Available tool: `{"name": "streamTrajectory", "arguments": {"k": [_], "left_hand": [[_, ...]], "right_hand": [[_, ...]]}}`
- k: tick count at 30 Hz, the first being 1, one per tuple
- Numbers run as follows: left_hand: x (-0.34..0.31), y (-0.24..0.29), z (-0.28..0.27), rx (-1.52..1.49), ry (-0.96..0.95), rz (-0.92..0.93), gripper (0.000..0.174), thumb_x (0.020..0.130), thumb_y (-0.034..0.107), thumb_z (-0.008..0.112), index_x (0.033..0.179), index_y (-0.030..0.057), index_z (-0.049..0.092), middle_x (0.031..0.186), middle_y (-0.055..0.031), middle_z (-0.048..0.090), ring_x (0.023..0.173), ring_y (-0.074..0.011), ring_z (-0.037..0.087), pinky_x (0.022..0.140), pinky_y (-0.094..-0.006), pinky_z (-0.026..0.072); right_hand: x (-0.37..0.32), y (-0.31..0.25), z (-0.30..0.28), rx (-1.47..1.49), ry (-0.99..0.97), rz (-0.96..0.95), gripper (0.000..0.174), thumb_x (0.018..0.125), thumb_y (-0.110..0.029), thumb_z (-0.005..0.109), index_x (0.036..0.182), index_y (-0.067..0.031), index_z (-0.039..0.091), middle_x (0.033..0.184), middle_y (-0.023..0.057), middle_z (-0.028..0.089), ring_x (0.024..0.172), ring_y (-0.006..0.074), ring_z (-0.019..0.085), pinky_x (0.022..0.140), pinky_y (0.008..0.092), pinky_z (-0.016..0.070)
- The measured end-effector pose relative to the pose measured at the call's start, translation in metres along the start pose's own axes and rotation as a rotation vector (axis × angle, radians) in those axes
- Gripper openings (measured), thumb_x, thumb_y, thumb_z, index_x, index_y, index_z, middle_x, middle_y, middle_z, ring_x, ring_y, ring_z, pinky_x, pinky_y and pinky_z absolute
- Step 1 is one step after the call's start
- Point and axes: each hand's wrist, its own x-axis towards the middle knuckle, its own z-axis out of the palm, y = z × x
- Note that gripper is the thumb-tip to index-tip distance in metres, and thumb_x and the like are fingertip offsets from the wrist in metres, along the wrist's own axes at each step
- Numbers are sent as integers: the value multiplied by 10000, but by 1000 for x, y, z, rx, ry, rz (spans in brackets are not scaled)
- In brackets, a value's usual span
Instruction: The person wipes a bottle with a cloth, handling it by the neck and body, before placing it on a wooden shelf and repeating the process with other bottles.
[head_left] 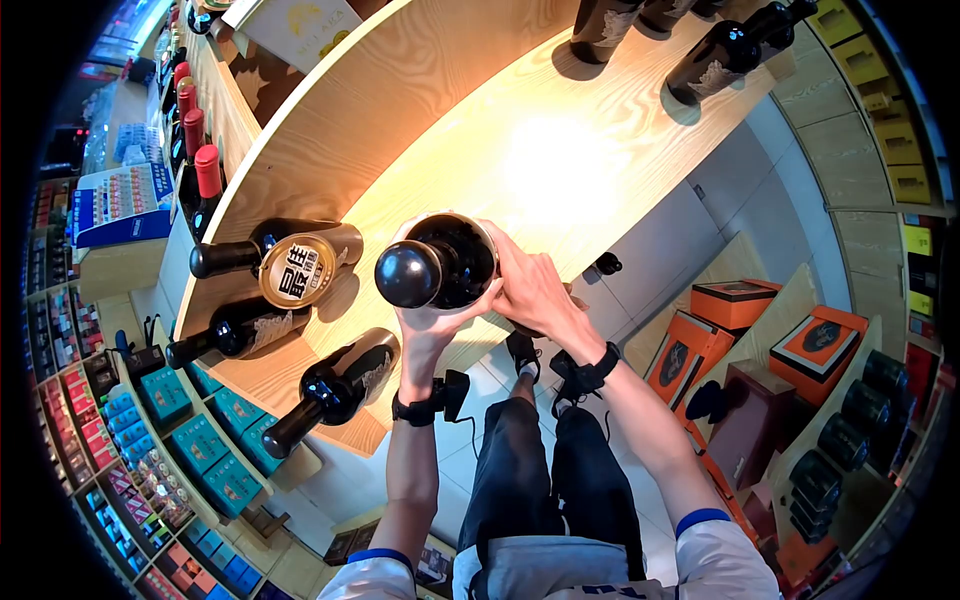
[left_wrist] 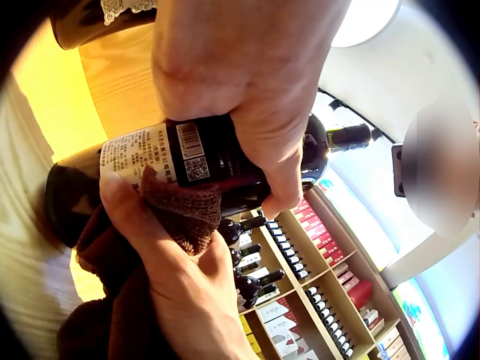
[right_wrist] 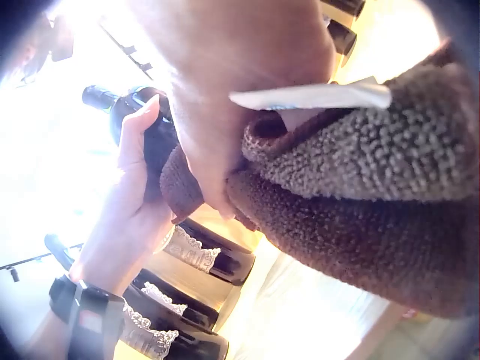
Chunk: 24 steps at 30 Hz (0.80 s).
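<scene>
A dark wine bottle is held over the wooden counter, its neck end toward the head camera. My left hand grips it; in the left wrist view the fingers wrap the dark glass near the shoulder. My right hand is on the bottle's other side, holding a brown cloth against it. That hand's thumb lies at the edge of the white back label, which carries a barcode and a QR code. In the right wrist view the cloth hangs in thick folds, with a white tag on it.
On the curved counter, several bottles stand at left, one near the edge, beside a round gold sign. More bottles stand at upper right. Orange boxes sit on a low shelf to the right; teal boxes lie left.
</scene>
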Motion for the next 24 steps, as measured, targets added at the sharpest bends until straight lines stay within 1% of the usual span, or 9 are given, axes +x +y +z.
{"name": "streamTrajectory", "arguments": {"k": [4, 6, 7, 9, 12, 16, 18, 22, 24], "left_hand": [[3, -7, -2, -6, 23, 16, 863, 660, 28, 911, 1375, 10, 428, 1298, -118, 554, 1150, -186, 592, 983, -324, 531], [5, -5, -4, 4, -14, -48, 828, 667, -55, 854, 1395, -43, 459, 1419, -177, 522, 1313, -250, 521, 1130, -398, 427], [6, -7, -5, 3, -14, -50, 828, 667, -55, 854, 1395, -43, 459, 1419, -177, 522, 1313, -250, 521, 1130, -398, 427], [10, -12, -6, 92, -8, 63, 858, 646, 48, 923, 1357, -2, 446, 1324, -128, 543, 1160, -201, 587, 996, -335, 523], [12, -15, -6, 95, 11, 109, 860, 645, 56, 926, 1356, -5, 447, 1329, -131, 540, 1165, -203, 584, 995, -336, 521], [13, -19, -10, 155, -19, 97, 873, 644, 65, 929, 1362, -6, 438, 1331, -138, 537, 1171, -202, 579, 995, -336, 518], [13, -16, -9, 125, -19, 89, 922, 637, -36, 872, 1404, 27, 364, 1376, -185, 533, 1306, -289, 532, 1128, -431, 439], [14, -22, -12, 127, -36, 88, 951, 631, -34, 871, 1417, 40, 342, 1382, -189, 527, 1321, -298, 518, 1143, -444, 422], [12, -27, -12, 112, -4, 104, 937, 631, -35, 865, 1408, 34, 348, 1383, -193, 525, 1326, -305, 513, 1154, -455, 408]], "right_hand": [[3, 4, 3, 24, -2, 1, 908, 720, -107, 775, 1488, -60, 293, 1173, 227, 629, 792, 419, 661, 633, 463, 542], [5, 6, 5, 31, -22, 17, 909, 718, -101, 771, 1488, -58, 291, 1169, 231, 627, 795, 421, 658, 631, 462, 540], [5, 7, 7, 31, -14, 14, 909, 717, -99, 768, 1489, -57, 290, 1166, 233, 627, 794, 422, 658, 630, 464, 538], [6, 8, 8, 30, -8, 13, 909, 716, -97, 765, 1489, -56, 288, 1162, 236, 626, 793, 423, 658, 628, 465, 536], [8, 8, 9, 28, 7, -2, 909, 717, -92, 760, 1491, -55, 285, 1165, 238, 626, 792, 423, 659, 636, 467, 540], [9, 11, 11, 26, -14, 17, 907, 721, -99, 757, 1494, -58, 284, 1179, 234, 625, 800, 422, 661, 652, 470, 546], [10, 11, 12, 27, -19, 27, 906, 722, -100, 756, 1495, -59, 284, 1183, 232, 625, 805, 422, 661, 657, 471, 548], [12, 12, 13, 31, -5, 10, 904, 723, -96, 750, 1498, -74, 283, 1185, 230, 625, 795, 420, 659, 640, 469, 542], [11, 12, 14, 34, -5, 16, 904, 722, -92, 748, 1498, -79, 283, 1188, 229, 624, 790, 419, 659, 632, 468, 539]]}}
